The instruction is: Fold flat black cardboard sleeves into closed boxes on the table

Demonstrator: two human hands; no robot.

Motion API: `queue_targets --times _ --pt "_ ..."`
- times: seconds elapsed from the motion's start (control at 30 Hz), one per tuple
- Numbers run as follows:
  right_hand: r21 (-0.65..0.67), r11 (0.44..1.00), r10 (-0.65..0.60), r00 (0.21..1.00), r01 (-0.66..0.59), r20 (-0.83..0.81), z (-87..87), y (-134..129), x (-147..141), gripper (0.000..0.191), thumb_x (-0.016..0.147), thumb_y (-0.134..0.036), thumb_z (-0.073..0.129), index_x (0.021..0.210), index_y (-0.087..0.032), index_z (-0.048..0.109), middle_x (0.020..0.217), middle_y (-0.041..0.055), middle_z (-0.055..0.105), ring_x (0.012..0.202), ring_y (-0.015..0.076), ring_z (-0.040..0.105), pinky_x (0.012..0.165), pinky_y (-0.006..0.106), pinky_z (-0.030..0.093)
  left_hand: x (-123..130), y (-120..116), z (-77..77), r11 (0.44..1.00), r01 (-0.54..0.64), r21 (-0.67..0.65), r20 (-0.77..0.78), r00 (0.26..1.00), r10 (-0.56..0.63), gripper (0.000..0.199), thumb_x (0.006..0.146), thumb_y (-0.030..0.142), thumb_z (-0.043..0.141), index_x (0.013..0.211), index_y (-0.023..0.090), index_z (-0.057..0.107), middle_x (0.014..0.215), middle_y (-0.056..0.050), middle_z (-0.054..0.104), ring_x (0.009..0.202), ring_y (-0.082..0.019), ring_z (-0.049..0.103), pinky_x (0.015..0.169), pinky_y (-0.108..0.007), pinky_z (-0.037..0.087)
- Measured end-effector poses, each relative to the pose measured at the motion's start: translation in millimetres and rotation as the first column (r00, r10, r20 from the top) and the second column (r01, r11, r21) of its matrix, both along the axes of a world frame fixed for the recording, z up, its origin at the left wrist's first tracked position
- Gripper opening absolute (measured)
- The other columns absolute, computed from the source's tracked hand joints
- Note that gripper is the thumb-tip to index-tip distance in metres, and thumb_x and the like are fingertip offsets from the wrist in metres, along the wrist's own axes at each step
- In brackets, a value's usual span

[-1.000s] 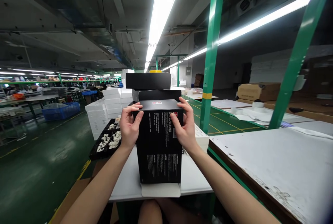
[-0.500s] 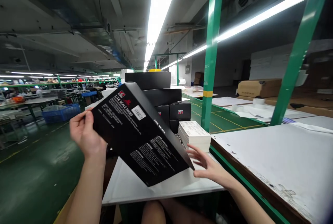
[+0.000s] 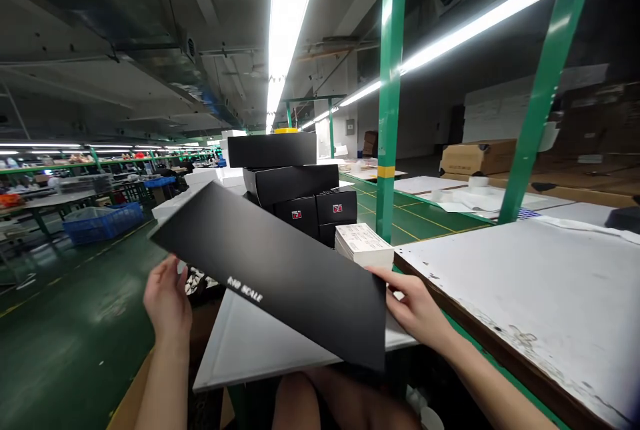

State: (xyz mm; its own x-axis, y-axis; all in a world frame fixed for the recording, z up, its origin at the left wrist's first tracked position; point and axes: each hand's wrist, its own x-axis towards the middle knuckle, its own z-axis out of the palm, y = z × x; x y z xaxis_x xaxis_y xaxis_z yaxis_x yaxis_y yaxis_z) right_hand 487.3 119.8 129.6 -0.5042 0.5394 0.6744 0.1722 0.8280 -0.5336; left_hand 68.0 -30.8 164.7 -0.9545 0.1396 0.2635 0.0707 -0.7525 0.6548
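Observation:
A black printed box (image 3: 280, 270) is held tilted above the white tabletop (image 3: 240, 343), its long side with white "SCALE" lettering facing me. My left hand (image 3: 169, 297) grips its left end from below, fingertips partly hidden behind it. At the right end, my right hand (image 3: 407, 300) holds the edge, thumb and fingers closed round it. Just beyond the box stands a stack of printed white papers or cards (image 3: 365, 243). Behind that, more black boxes (image 3: 295, 183) are piled up, some bearing a small red logo.
A white-topped table (image 3: 500, 297) with a worn dark edge lies to the right. A green post (image 3: 387, 117) rises behind the paper stack. On the left floor sits a blue crate (image 3: 103, 222). A cardboard box (image 3: 477, 160) rests at the far right.
The box has been turned from its text-and-barcode face to its long side face. My right hand has closed on its right end. The view has shifted slightly.

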Motion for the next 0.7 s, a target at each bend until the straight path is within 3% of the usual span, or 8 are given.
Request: queue_targets --times 0.07,0.13,0.27,0.33,0.4,0.5,0.6,0.7 --pt "0.274 0.96 -0.059 0.998 0.058 -0.003 -1.1 7.9 3.7 0.049 0.097 -0.01 0.045 0.135 -0.024 0.072 0.126 0.0089 0.081 0.113 0.0251 0.077 0.095 0.039 0.064 -3.9 -8.2 -30.2 0.993 0.048 -0.107 0.078 0.996 -0.04 0.004 0.089 0.02 0.071 0.092 0.018 0.071 0.096 -0.001 0.071 0.101 -0.017 0.066 0.124 -0.052 0.038" --pt "0.513 0.855 -0.106 0.994 0.073 0.036 -8.1 12.7 2.7 0.053 0.096 -0.004 0.045 0.138 -0.025 0.069 0.133 0.0092 0.078 0.116 0.0252 0.075 0.094 0.039 0.063 -1.7 -20.8 -60.9 0.983 0.077 -0.164 0.142 0.988 -0.054 0.023 0.101 0.037 0.057 0.093 0.02 0.072 0.111 -0.005 0.073 0.121 -0.022 0.066 0.128 -0.055 0.037" --pt "0.725 0.689 -0.21 0.964 0.026 0.165 -41.4 18.0 -3.5 0.056 0.093 0.002 0.044 0.136 -0.023 0.07 0.127 0.0117 0.079 0.11 0.0258 0.074 0.085 0.04 0.062 16.1 -41.3 -109.1 0.918 0.193 -0.346 0.231 0.966 -0.116 0.038 0.101 0.052 0.051 0.099 0.022 0.073 0.119 -0.007 0.073 0.134 -0.03 0.062 0.13 -0.06 0.035" --pt "0.717 0.697 -0.236 0.937 -0.021 0.257 -59.0 18.3 -1.2 0.06 0.091 0.005 0.042 0.136 -0.022 0.07 0.125 0.0132 0.079 0.114 0.0262 0.074 0.089 0.041 0.062 26.9 -45.4 -123.7 0.874 0.223 -0.432 0.202 0.968 -0.148 0.038 0.097 0.055 0.057 0.104 0.022 0.073 0.119 -0.008 0.073 0.131 -0.032 0.063 0.128 -0.062 0.037" --pt "0.65 0.758 -0.27 0.887 -0.044 0.374 -65.9 14.6 7.9 0.06 0.088 0.002 0.048 0.139 -0.024 0.068 0.134 0.0153 0.075 0.125 0.0309 0.07 0.097 0.049 0.061 36.4 -47.7 -132.8 0.862 0.185 -0.472 0.127 0.982 -0.141 0.046 0.088 0.062 0.065 0.104 0.021 0.073 0.119 -0.009 0.073 0.127 -0.034 0.064 0.125 -0.062 0.04" --pt "0.453 0.892 -0.261 0.818 0.001 0.512 -43.7 4.4 32.3 0.065 0.086 -0.015 0.065 0.15 -0.03 0.06 0.158 0.0158 0.06 0.143 0.039 0.059 0.109 0.059 0.057 52.8 -53.0 -139.7 0.846 0.022 -0.533 -0.002 1.0 -0.028 0.058 0.076 0.074 0.071 0.101 0.022 0.073 0.114 -0.008 0.073 0.116 -0.031 0.065 0.116 -0.056 0.046" --pt "0.263 0.957 -0.234 0.861 0.122 0.452 6.3 5.4 58.0 0.054 0.097 -0.037 0.063 0.151 -0.037 0.058 0.161 0.0097 0.057 0.143 0.0333 0.059 0.111 0.049 0.057 84.3 -58.1 -145.3 0.793 -0.071 -0.605 -0.087 0.996 0.023 0.059 0.073 0.079 0.07 0.09 0.023 0.072 0.093 -0.003 0.072 0.095 -0.024 0.065 0.095 -0.04 0.05" --pt "0.178 0.917 -0.398 0.851 0.357 0.344 43.9 36.1 73.0 0.039 0.103 -0.049 0.05 0.129 -0.028 0.071 0.136 0.0111 0.073 0.123 0.0303 0.069 0.104 0.044 0.058 132.2 -53.9 -157.3 0.715 0.048 -0.697 -0.215 0.938 -0.272 0.053 0.082 0.074 0.062 0.07 0.023 0.067 0.069 0.0 0.06 0.073 -0.019 0.057 0.073 -0.033 0.046"
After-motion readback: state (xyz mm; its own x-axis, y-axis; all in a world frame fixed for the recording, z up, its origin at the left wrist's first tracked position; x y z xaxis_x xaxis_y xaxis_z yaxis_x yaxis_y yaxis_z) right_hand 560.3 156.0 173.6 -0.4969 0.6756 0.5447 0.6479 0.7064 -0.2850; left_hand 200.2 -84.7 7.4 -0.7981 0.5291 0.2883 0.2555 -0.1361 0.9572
